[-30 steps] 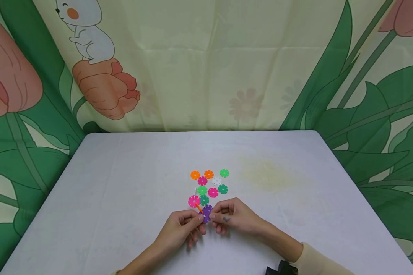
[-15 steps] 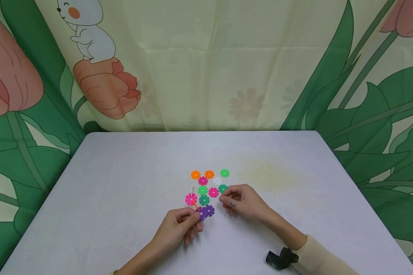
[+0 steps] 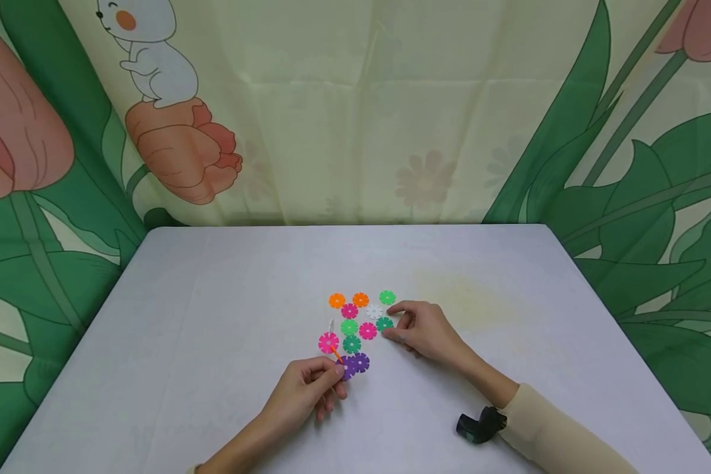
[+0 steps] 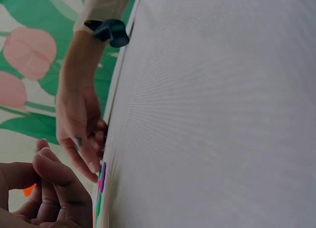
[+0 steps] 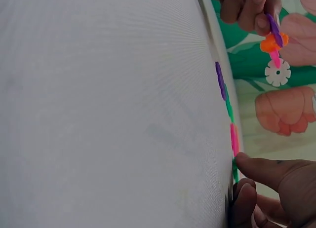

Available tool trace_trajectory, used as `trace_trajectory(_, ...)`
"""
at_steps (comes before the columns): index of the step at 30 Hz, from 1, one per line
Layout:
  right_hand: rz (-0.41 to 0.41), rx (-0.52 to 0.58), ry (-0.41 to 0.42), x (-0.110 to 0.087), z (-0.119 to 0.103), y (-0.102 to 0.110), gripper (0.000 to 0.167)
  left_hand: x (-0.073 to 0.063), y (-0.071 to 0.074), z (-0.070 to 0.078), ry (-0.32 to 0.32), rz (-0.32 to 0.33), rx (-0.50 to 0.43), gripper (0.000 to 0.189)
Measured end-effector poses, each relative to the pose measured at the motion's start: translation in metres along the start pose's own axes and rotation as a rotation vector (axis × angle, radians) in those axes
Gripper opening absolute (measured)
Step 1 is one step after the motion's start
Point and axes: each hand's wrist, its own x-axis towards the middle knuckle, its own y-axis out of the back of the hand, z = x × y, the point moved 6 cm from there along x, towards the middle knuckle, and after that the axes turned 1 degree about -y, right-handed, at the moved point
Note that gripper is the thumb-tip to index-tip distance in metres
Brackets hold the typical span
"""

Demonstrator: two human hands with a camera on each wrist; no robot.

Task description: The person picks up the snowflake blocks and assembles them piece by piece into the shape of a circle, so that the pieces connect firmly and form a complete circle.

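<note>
While the left hand (image 3: 304, 390) pinches a purple disc (image 5: 275, 30) between thumb and index, fingers closed on it, the right hand (image 3: 431, 334) reaches over the right-hand dark green disc (image 3: 384, 324). Right thumb and index are parted, gap visible, one each side of that disc; can't tell if they touch it.

The held purple disc ends a short chain: orange disc (image 5: 270, 43), pink disc (image 5: 275, 58), white disc (image 5: 277, 72). Chain is raised off the table (image 3: 213, 296), pointing toward the far edge.

Loose discs lie in a cluster well in from the far edge, about midway between left and right edges. Closest to the far edge, left to right: two orange discs (image 3: 336, 301) and a light green disc (image 3: 388, 297). Just nearer: a magenta disc (image 3: 349, 311) and a loose white disc (image 3: 374, 312). Then a second light green disc (image 3: 349, 327) and a loose pink disc (image 3: 367, 330), with a left-hand dark green disc (image 3: 351, 344) below. Loose purple disc (image 3: 362, 362) is nearest the near edge, beside the held one.

Black wrist piece (image 3: 482, 424) sits at the right sleeve (image 3: 559, 431). Printed cloth (image 3: 355, 131) hangs behind the far edge.
</note>
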Motion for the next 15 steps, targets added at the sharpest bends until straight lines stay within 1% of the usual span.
trace_trajectory(3,-0.003,0.000,-0.002,0.0018,0.0008,-0.0001,0.044,0.0009,0.0000,0.0001,-0.001,-0.001,-0.001,0.030)
trace_trajectory(8,-0.020,0.014,-0.002,0.0038,0.0022,-0.0013,0.037,0.0010,0.0006,0.0004,-0.003,0.002,0.002,0.029)
trace_trajectory(15,-0.018,0.061,-0.044,0.0051,0.0069,0.0002,0.032,0.0006,0.0012,0.0004,-0.008,0.006,0.000,0.029)
